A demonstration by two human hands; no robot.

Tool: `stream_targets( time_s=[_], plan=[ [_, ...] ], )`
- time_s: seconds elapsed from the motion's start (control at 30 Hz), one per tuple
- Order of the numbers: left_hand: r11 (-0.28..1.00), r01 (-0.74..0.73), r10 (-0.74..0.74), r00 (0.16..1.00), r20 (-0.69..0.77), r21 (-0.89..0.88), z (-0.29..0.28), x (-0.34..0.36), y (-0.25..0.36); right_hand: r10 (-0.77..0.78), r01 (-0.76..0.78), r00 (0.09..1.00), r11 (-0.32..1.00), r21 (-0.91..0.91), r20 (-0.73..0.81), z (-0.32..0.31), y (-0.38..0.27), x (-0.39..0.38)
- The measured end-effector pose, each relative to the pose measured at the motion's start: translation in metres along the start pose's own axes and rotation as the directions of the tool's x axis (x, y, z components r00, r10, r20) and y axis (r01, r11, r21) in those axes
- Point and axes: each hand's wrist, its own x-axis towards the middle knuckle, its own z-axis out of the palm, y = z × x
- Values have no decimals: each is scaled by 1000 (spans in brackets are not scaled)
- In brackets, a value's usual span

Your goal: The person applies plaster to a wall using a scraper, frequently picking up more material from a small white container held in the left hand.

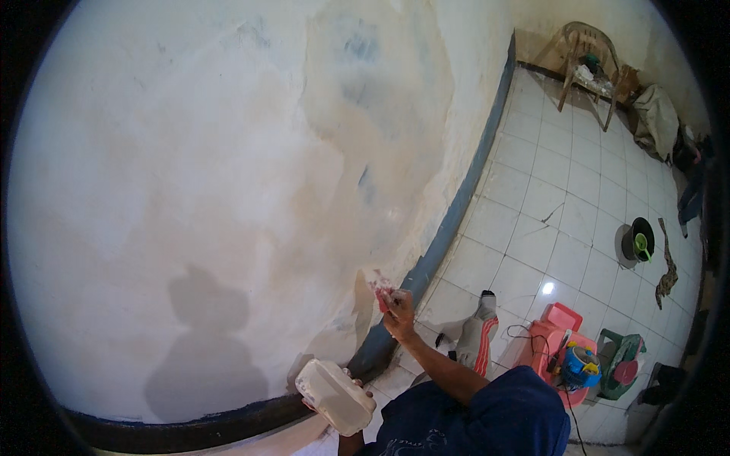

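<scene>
My right hand (399, 318) is closed round a small putty knife (382, 299) with a reddish grip. Its whitish, smeared blade end is at the lower wall (228, 175), just above the blue skirting band. Lower down, my left hand (360, 385) grips a cream plastic tub (327, 395) from beneath, fingers showing at its edges. Pale paste seems to coat the tub's inside. Uneven beige and white patches cover the wall, and bluish marks show through a large beige patch (380, 99) higher up.
White floor tiles (544, 201) run along the wall. To the right stand a pink stool (544, 342) carrying a blue-and-yellow device (580, 368) with a cable, and a green stool (625, 357). Farther off are a dark bucket (637, 242) and a plastic chair (591, 45) holding items.
</scene>
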Motion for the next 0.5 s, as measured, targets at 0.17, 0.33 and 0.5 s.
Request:
stream_targets(
  time_s=[0.17, 0.33, 0.5],
  plan=[
    [1000, -27, 27, 1000, -9, -5, -15, -3, 8, 103, -113, 992, 984, -141, -79, 21, 18, 20],
    [999, -26, 27, 999, -18, 19, -7, -7, 3, 77, -88, 991, 991, -96, -114, 70, 14, 4],
    [993, -23, 24, 1000, 2, -115, -3, -4, -4, 115, -115, 993, 990, -83, -11, 65, -10, -48]
  ],
)
